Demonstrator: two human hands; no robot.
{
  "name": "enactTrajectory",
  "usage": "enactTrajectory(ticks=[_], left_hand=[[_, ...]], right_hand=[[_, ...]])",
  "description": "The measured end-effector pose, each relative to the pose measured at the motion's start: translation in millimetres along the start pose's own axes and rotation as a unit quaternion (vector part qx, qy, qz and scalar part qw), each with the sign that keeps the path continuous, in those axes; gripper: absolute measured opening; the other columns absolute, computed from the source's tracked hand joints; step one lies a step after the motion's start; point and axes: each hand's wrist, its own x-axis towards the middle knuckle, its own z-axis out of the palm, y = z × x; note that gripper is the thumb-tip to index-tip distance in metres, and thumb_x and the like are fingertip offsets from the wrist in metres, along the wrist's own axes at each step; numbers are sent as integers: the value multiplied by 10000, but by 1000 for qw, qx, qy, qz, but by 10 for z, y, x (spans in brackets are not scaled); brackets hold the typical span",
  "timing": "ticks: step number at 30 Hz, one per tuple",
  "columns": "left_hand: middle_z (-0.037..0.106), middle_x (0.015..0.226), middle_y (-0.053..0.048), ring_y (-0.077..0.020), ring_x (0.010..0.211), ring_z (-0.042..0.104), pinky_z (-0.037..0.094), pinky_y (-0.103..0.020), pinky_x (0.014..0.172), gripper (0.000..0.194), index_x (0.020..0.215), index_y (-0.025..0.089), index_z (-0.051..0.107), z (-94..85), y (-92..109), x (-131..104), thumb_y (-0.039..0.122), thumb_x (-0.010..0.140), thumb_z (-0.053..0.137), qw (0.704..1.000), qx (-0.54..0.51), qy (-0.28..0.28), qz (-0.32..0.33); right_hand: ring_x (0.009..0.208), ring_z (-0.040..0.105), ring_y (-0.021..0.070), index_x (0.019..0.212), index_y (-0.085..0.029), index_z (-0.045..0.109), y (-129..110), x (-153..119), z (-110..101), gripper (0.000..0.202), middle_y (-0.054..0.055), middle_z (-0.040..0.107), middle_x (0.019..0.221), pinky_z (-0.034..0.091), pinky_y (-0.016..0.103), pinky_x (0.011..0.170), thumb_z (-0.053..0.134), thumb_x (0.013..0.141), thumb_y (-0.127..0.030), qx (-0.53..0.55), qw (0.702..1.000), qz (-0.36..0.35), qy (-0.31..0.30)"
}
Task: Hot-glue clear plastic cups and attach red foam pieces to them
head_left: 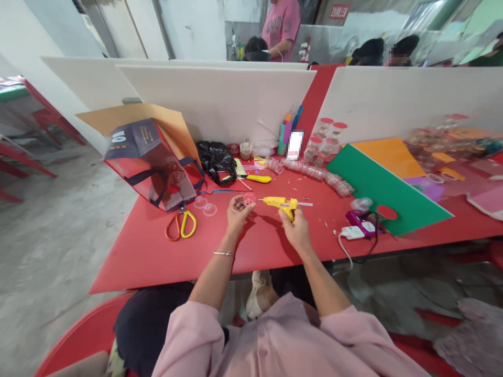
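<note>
My left hand (237, 212) pinches a small round clear plastic lid (249, 199) by its edge, above the red table. My right hand (295, 228) is wrapped round the handle of a yellow hot glue gun (280, 202). A glue stick (305, 204) pokes out of its back end. The gun's nozzle points left and comes right up to the lid; whether they touch I cannot tell. Two clear round plastic pieces (209, 209) lie left of my left hand. Farther left are scissors (181, 225) with one red and one yellow handle loop.
A red gift bag (157, 162), a black plastic bag (215, 159) and a yellow-handled cutter (258, 179) lie behind. Stacked clear cups (314, 173), a green board (377, 193) and a purple power strip (363, 224) with cables are on the right. White panels (220, 99) border the back.
</note>
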Motion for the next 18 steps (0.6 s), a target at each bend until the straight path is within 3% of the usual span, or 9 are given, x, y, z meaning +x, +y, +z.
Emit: enactTrajectory(ticks=[18], left_hand=[[689, 891, -36, -148, 738, 674, 515, -239, 610, 617, 1114, 191, 591, 3, 16, -11, 391, 627, 913, 1000, 13, 1, -1]], right_hand=[[696, 674, 257, 1169, -182, 588, -12, -10, 3, 589, 96, 723, 860, 474, 336, 636, 523, 899, -702, -11, 1000, -10, 9]])
